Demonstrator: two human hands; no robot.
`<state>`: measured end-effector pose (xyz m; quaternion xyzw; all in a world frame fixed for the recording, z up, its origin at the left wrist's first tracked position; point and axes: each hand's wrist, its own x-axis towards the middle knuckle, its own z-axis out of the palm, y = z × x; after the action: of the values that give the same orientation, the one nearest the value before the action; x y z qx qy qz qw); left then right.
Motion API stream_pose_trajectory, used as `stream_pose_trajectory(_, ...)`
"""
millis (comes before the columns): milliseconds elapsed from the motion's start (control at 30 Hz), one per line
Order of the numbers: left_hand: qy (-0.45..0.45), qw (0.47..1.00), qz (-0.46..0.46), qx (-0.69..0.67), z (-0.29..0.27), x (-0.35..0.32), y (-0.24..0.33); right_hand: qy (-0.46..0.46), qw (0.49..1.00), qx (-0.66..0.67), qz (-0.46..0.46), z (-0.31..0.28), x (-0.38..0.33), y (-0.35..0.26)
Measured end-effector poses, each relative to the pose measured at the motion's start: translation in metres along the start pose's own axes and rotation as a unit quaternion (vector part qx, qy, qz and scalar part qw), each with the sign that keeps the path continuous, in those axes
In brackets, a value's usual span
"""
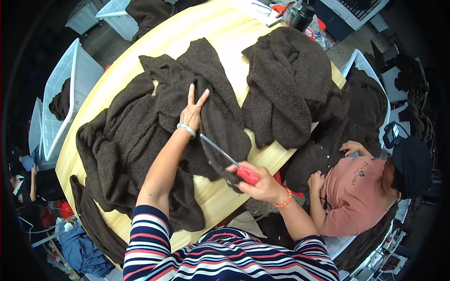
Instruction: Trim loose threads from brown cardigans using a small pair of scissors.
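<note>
Left grip [191, 117] lies spread, ungrasping, on the brown garment [226, 129] near the near edge of the bench [220, 201]; right grip [266, 185] clasps a red-handled tool [248, 175]; the garment looks soft, best pinched by a fold

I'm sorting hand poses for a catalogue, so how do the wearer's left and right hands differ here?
The left hand rests on a dark brown garment with two fingers stretched apart, while the right hand is curled around a red-handled tool. The left wrist wears a pale bracelet; the right wrist wears an orange beaded bracelet. Both hands are ungloved.
</note>
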<state>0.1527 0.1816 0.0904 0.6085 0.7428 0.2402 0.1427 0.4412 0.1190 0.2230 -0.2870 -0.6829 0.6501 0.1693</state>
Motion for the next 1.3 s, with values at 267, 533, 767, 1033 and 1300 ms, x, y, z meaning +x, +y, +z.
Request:
stream_pose_trajectory(267,0.118,0.953,-0.051,-0.273,-0.088,0.003,-0.043,0.037,0.99,0.136,-0.027,-0.03,-0.037,-0.008)
stream_pose_trajectory(533,0.188,0.977,-0.056,0.087,-0.2,0.061,0.01,0.058,0.971,0.218,0.077,-0.007,-0.02,0.078)
stream_pose_trajectory(767,0.096,0.981,0.15,0.072,-0.009,0.011,0.032,0.234,0.965,-0.014,0.115,0.007,-0.007,0.146)
stream_pose_trajectory(1033,-0.054,0.993,0.072,0.071,0.049,-0.122,0.065,0.186,0.967,-0.121,0.128,-0.018,-0.027,0.097)
stream_pose_trajectory(1300,-0.072,0.989,0.098,0.08,0.056,-0.12,0.034,0.006,0.914,-0.342,0.22,-0.022,-0.055,0.062)
